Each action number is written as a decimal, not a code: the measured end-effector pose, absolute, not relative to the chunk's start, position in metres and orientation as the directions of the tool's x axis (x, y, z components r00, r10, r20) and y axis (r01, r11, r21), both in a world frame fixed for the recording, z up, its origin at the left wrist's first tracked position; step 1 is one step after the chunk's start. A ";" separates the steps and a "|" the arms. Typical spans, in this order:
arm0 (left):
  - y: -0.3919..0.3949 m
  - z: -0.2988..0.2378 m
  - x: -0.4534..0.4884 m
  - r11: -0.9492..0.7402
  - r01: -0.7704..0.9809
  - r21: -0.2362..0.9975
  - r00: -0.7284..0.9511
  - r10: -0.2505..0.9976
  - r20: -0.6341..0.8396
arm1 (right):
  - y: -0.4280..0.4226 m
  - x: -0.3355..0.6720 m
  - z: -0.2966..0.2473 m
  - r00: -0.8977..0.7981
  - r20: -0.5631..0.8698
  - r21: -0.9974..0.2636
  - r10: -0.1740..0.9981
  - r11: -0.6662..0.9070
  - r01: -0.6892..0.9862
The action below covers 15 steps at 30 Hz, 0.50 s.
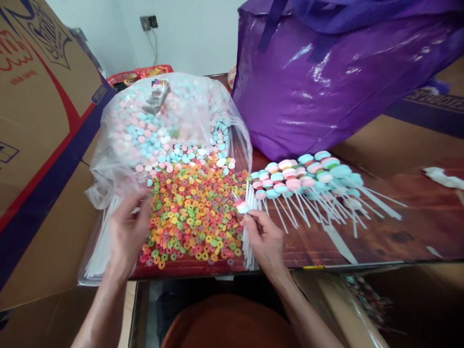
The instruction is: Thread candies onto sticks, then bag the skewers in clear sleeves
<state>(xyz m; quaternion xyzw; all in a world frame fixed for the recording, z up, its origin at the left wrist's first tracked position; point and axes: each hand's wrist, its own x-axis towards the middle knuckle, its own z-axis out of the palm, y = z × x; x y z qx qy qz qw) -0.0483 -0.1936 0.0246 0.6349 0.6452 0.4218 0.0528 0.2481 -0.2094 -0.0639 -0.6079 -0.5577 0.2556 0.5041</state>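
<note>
Candy rings (192,212) cover a wooden table (398,237); right hand (264,239) pinches a stick (242,207), left hand (126,232) half-curled.

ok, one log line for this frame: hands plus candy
left hand: on white sticks | right hand: holds candy stick | ring candies: loose pile

Home packing room: stacked cardboard boxes (39,96), bulk candy rings (192,212), wall socket (148,22).
</note>
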 end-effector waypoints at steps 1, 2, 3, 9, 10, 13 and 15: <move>-0.192 0.021 -0.029 -0.240 0.736 0.633 -0.087 0.894 0.440 | -0.210 0.248 -0.063 0.246 0.250 -0.897 0.936 0.129 0.423; -0.189 0.017 -0.012 -0.285 0.724 0.629 0.004 0.913 0.409 | -0.210 0.247 -0.062 0.243 0.249 -0.895 0.938 0.127 0.427; -0.185 0.012 0.001 -0.292 0.739 0.607 0.053 0.923 0.380 | -0.210 0.247 -0.061 0.239 0.250 -0.893 0.938 0.128 0.431; -0.162 -0.011 0.023 -0.173 0.890 0.421 0.061 0.962 0.267 | -0.210 0.246 -0.055 0.220 0.257 -0.887 0.941 0.140 0.440; -0.160 -0.011 0.022 -0.172 0.894 0.414 0.065 0.963 0.260 | -0.209 0.246 -0.054 0.218 0.259 -0.886 0.941 0.141 0.441; -0.158 -0.011 0.017 -0.199 0.895 0.399 0.105 0.964 0.245 | -0.209 0.246 -0.053 0.209 0.260 -0.884 0.943 0.146 0.443; -0.158 -0.010 0.016 -0.217 0.889 0.404 0.125 0.962 0.243 | -0.208 0.246 -0.052 0.205 0.254 -0.885 0.945 0.141 0.445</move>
